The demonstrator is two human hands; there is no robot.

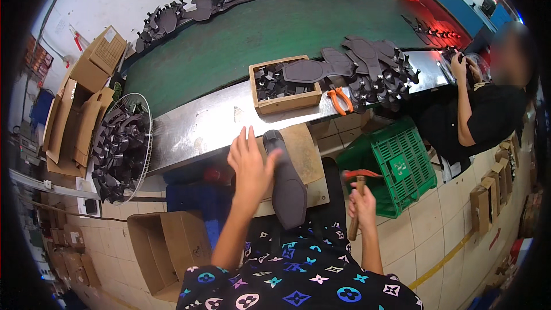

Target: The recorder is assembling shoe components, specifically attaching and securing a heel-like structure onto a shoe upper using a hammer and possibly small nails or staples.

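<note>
In front of me a dark shoe sole [288, 186] lies lengthwise on a worn wooden board [304, 152], its wide end toward me. My left hand [251, 163] is open beside the sole's far end, fingers stretched and thumb spread over it; whether the thumb touches I cannot tell. To the right of the board, my right hand [363, 205] is closed round the wooden handle of a hammer [360, 179]. The red hammer head is raised and apart from the sole.
A wooden box [287, 105] of small black parts stands on the metal ledge [201, 138], near orange-handled pliers [340, 101] and piled heeled soles [373, 69]. Left is a wire basket [146, 138] of heels; right, a green crate [402, 166] and a seated co-worker [476, 109].
</note>
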